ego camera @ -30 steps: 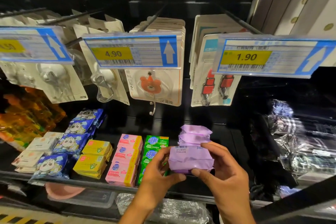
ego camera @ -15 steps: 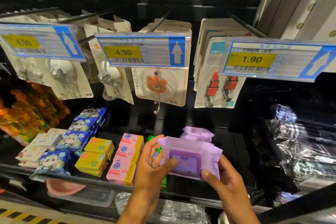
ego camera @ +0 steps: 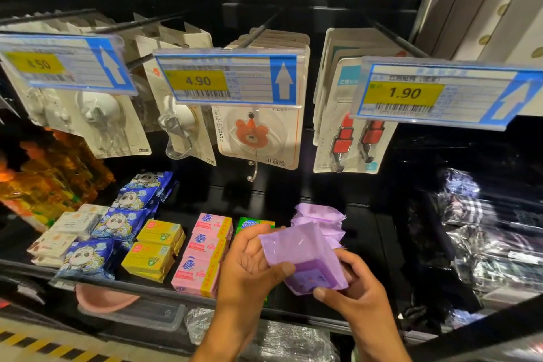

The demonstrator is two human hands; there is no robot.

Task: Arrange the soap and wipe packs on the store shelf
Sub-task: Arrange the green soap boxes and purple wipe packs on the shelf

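A purple wipe pack (ego camera: 305,256) is tilted on its side in both hands above the front of the black shelf (ego camera: 364,244). My left hand (ego camera: 249,267) pinches its lower left edge with the thumb; my right hand (ego camera: 349,297) cups it from below and the right. Behind it, more purple wipe packs (ego camera: 323,217) lie stacked on the shelf. To the left run rows of pink soap boxes (ego camera: 202,256), yellow soap boxes (ego camera: 155,247) and green soap boxes (ego camera: 252,222), the green ones mostly hidden by my left hand.
Blue cartoon packs (ego camera: 123,223) and white boxes (ego camera: 64,232) fill the shelf's left end, beside orange bags (ego camera: 50,179). Shiny dark wrapped goods (ego camera: 484,241) sit at the right. Price tags (ego camera: 229,79) and hanging hook cards (ego camera: 258,138) overhang the shelf.
The purple pack has been turned in my hands, from flat with its lid facing me to tilted on its side. My left hand shifted from its top left to its lower left edge.
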